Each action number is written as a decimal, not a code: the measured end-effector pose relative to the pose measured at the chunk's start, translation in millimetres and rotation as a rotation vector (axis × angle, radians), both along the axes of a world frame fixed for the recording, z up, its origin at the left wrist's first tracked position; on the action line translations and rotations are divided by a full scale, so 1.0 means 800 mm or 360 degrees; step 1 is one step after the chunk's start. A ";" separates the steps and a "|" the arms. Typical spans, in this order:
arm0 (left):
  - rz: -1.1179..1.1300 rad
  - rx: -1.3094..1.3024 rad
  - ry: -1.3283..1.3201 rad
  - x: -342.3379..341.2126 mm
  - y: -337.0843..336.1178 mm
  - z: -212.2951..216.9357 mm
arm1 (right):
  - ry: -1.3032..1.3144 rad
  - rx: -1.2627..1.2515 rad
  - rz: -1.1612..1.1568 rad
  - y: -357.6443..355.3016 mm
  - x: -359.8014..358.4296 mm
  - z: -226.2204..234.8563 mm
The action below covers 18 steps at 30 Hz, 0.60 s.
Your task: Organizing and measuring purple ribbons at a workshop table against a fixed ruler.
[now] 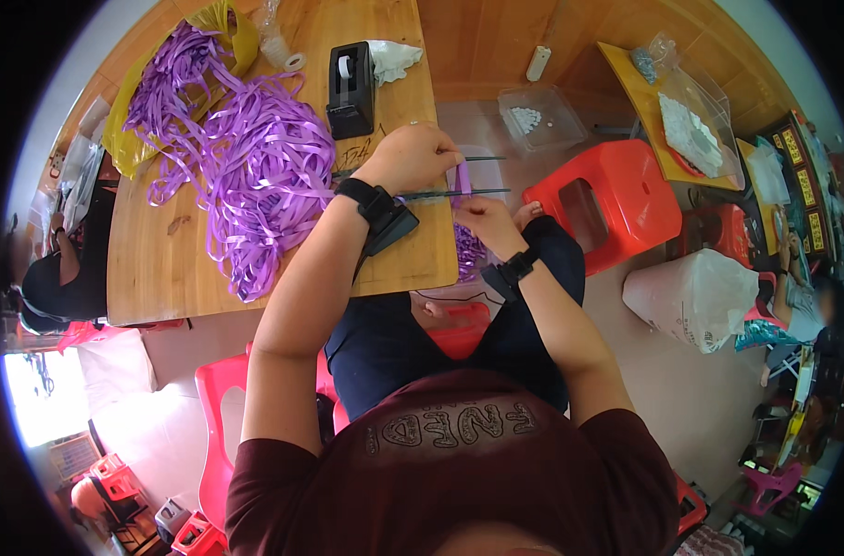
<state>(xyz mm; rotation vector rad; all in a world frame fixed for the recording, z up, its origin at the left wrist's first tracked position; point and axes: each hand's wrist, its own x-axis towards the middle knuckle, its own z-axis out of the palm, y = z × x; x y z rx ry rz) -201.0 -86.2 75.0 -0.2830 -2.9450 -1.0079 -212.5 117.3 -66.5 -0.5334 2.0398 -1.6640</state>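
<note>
Two thin dark rods (482, 192) stick out to the right past the table's edge. A short length of purple ribbon (463, 179) runs across them near their ends. Above the table edge, my left hand (411, 159) is closed, its fingertips pinching the ribbon's upper part by the far rod. Below the nearer rod, my right hand (489, 225) pinches at the ribbon's lower end; its fingertips are partly hidden. A large tangled heap of purple ribbon (264, 167) covers the table left of my left arm. Purple pieces (468, 255) lie in a clear bin under my right hand.
A black tape dispenser (350, 97) stands on the wooden table (394, 269), beside crumpled white paper (396, 59). A yellow plastic bag (241, 39) holds more ribbon. Red stools (640, 190) and a white sack (691, 298) stand to the right. Other people sit at both sides.
</note>
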 end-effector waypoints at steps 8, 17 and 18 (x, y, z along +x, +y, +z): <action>0.0070 -0.0043 -0.0043 -0.001 0.000 0.002 | -0.0015 0.0104 0.0262 0.085 0.094 0.023; 0.0033 -0.0045 0.0010 0.000 0.004 0.001 | 0.0352 -0.0056 0.0342 0.098 0.118 0.088; 0.0034 -0.0044 0.0014 0.001 0.004 0.001 | 0.0436 0.0003 0.0390 0.098 0.118 0.098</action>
